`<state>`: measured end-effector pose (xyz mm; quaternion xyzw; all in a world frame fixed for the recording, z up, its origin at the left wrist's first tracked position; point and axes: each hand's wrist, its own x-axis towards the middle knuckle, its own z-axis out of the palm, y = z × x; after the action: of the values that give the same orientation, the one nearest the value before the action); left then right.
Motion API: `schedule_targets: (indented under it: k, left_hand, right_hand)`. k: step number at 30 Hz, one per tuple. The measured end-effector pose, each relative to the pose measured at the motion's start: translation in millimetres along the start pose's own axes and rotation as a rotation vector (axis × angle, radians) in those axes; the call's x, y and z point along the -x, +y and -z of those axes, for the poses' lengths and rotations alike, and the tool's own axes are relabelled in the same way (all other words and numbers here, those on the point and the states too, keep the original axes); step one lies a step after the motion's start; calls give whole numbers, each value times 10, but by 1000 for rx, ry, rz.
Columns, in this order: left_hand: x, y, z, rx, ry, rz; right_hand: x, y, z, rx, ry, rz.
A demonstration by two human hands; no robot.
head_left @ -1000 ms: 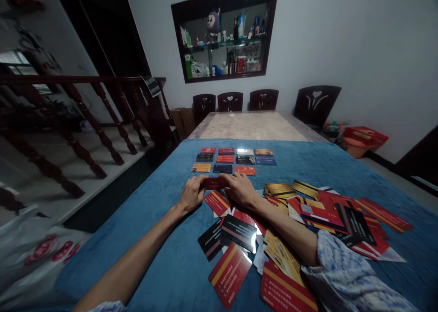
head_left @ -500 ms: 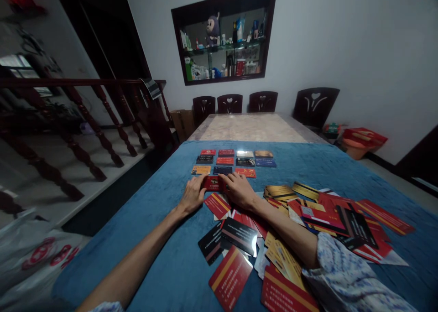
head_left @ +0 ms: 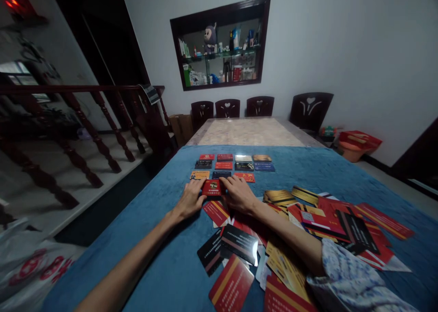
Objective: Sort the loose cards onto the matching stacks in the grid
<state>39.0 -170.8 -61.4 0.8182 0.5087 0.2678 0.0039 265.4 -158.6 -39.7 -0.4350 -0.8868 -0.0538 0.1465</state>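
A red card (head_left: 212, 187) with a small round picture is held at its two ends between my hands, tilted a little toward me. My left hand (head_left: 191, 196) has its fingers closed on the left end. On the right end, my right hand (head_left: 239, 193) grips with thumb and fingers. Just beyond lie rows of cards, among them an orange card (head_left: 200, 175), a dark blue card (head_left: 221, 175) partly behind my fingers, and a red card (head_left: 244, 178). Nearer me a striped red card (head_left: 216, 213) rests beside black cards (head_left: 239, 243).
A loose pile of red, gold and black cards (head_left: 325, 218) spreads under and beside my right forearm. Blue cloth (head_left: 150, 239) covers the near table; the far part shows a pale top (head_left: 244, 132). Chairs (head_left: 260, 106) stand behind it, and a railing (head_left: 102, 91) runs at left.
The red card between my hands shows more of its face, as if tilted up. My view has shifted slightly. Both hands keep their hold.
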Motion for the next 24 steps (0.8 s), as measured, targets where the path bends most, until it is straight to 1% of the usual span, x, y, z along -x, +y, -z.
schedule_targets:
  k: [7, 12, 18, 24]
  left_hand:
    - [-132, 37, 188, -76, -87, -30]
    - [-276, 38, 317, -95, -64, -49]
    - [-480, -82, 358, -143, -93, -58]
    - [-713, -252, 374, -158, -108, -53]
  right_hand:
    - [-120, 9, 118, 22, -54, 0]
    - [-285, 76, 243, 33, -81, 7]
    - [-505, 117, 393, 66, -146, 7]
    - [-776, 207, 381, 83, -146, 29]
